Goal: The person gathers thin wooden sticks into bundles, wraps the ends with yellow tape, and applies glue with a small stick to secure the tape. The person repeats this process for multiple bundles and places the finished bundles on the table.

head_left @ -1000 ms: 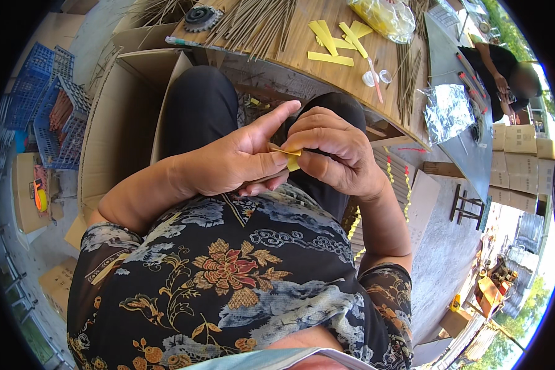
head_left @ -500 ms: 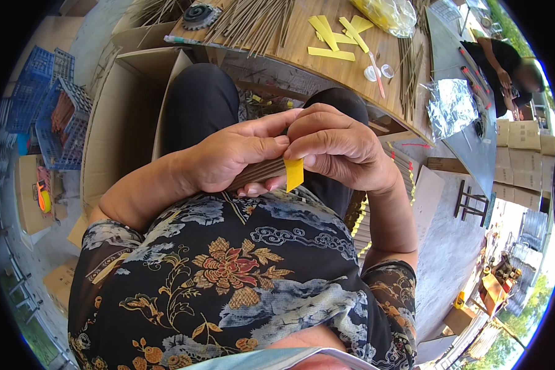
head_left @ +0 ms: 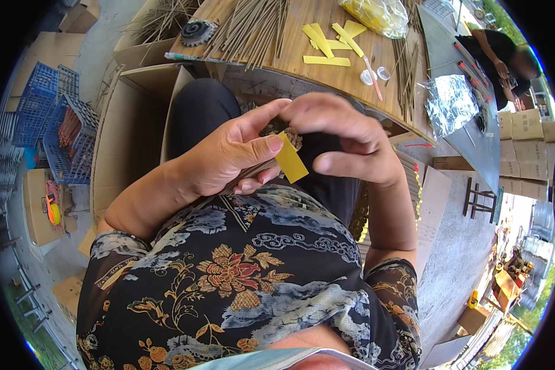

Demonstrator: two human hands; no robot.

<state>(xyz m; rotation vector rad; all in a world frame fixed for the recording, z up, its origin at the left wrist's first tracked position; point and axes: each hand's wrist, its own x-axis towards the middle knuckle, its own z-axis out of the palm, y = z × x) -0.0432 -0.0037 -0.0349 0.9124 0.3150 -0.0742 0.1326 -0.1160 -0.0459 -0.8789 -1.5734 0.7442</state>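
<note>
My left hand [head_left: 225, 154] is closed round a bundle of thin brown sticks [head_left: 294, 139], whose ends show just past the fingers. A yellow paper strip [head_left: 293, 161] lies against the bundle near that end, pinned by my left thumb, with its loose end hanging free. To the right, my right hand [head_left: 357, 139] is apart from the bundle. Its thumb and fingers are spread, the fingers smeared by motion, and nothing shows between them. On the wooden table [head_left: 364, 95] ahead lie several more yellow paper strips [head_left: 327, 60] and loose brown sticks [head_left: 250, 31].
Beside my left leg stands an open cardboard box [head_left: 129, 123]. Blue plastic crates [head_left: 37, 98] are at the far left. Yellow-banded bundles [head_left: 407, 179] stand by my right leg. Small clear cups [head_left: 368, 76] and silver foil [head_left: 450, 106] lie ahead. A person [head_left: 493, 55] works far right.
My right hand has let go of the yellow strip and pulled back to the right, its fingers opening. More of the strip and the bundle's end now shows.
</note>
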